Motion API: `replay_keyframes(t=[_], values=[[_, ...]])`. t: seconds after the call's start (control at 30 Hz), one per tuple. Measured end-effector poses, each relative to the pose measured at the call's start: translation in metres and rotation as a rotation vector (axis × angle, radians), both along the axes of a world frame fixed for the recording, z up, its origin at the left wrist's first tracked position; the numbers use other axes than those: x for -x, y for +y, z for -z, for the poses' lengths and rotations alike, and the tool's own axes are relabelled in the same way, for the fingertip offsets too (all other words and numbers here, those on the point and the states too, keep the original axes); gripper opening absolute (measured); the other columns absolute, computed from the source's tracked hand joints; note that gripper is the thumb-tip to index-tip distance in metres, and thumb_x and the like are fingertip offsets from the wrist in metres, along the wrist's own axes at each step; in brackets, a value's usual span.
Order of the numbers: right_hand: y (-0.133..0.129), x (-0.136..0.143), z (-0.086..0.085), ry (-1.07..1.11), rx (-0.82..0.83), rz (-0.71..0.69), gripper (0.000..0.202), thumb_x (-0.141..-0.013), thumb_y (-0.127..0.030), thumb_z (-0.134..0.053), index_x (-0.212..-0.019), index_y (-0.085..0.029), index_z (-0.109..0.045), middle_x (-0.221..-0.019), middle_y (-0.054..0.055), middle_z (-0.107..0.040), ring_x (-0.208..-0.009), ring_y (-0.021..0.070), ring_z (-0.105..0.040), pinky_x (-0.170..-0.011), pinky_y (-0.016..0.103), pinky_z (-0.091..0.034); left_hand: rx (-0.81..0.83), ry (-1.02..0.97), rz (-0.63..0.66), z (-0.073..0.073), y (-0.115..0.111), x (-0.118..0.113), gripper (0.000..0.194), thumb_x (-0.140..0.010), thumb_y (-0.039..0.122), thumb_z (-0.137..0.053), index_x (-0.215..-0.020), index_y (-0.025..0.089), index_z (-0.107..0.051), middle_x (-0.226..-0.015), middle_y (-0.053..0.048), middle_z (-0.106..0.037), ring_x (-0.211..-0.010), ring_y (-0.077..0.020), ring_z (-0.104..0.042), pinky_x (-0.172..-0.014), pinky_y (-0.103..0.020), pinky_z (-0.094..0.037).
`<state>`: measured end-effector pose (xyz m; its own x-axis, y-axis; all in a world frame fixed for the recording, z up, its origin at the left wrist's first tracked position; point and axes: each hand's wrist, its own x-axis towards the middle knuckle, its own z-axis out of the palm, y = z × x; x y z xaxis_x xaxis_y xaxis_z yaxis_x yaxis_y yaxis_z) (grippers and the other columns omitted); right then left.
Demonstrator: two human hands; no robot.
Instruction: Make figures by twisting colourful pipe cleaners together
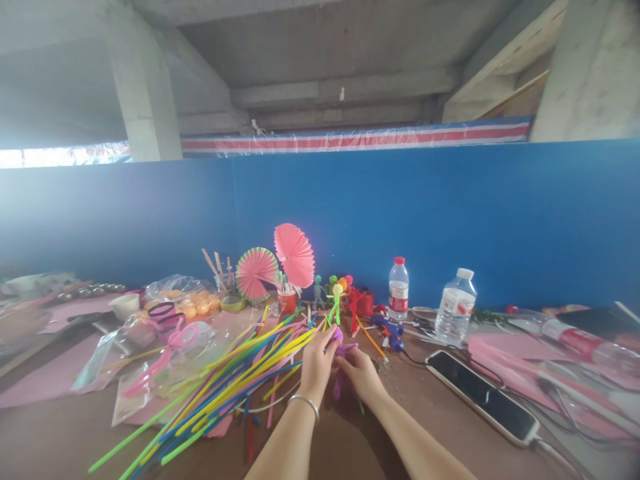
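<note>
In the head view, the left hand (318, 359) and right hand (364, 379) clamp their fingers on a purple pipe-cleaner figure (340, 341) at the table's near middle. Pipe cleaners (235, 380) lie to the left, a phone (483, 398) right, and a yellow-green figure (337, 305) stands just beyond the hands.

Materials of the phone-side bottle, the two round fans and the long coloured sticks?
White-capped bottle: clear glossy plastic, see-through with highlights.
Fans: matte paper or card, sharp pleats.
Sticks: probably fuzzy chenille stems, soft-looking and matte; the blur leaves plastic possible.
</note>
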<state>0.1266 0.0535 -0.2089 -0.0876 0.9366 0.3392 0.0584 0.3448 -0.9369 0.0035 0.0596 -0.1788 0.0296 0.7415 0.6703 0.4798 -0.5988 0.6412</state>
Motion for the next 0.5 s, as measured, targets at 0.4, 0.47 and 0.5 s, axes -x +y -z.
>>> replay_keyframes(t=[0.4,0.47,0.5], values=[[0.0015,-0.0003,0.002,0.093,0.074,-0.019,0.03,-0.067,-0.044,-0.06,-0.074,-0.014,-0.059,-0.063,0.004,-0.063,-0.056,0.0171,-0.058,-0.054,0.028,-0.045,0.125,-0.115,0.1,-0.0055,-0.0016,0.0009,0.031,-0.081,0.033,-0.046,-0.109,0.023,-0.056,-0.109,-0.006,-0.059,-0.101,-0.0207,-0.052,-0.088,-0.036,-0.04],[0.001,0.0002,0.0013,0.109,0.094,-0.044,0.031,-0.069,-0.044,-0.059,-0.075,-0.015,-0.057,-0.061,0.003,-0.062,-0.051,0.0156,-0.056,-0.051,0.027,-0.044,0.159,-0.17,0.118,-0.0069,-0.001,0.0012,0.036,-0.085,0.036,-0.036,-0.112,0.02,-0.053,-0.113,-0.009,-0.056,-0.103,-0.0199,-0.051,-0.086,-0.034,-0.041],[0.0006,0.0004,0.0009,0.114,0.104,-0.058,0.031,-0.069,-0.045,-0.058,-0.075,-0.015,-0.057,-0.06,0.003,-0.062,-0.049,0.0149,-0.056,-0.05,0.027,-0.044,0.177,-0.191,0.132,-0.0078,-0.0006,0.0017,0.039,-0.087,0.037,-0.03,-0.114,0.018,-0.051,-0.114,-0.01,-0.055,-0.102,-0.0196,-0.052,-0.084,-0.033,-0.043]])
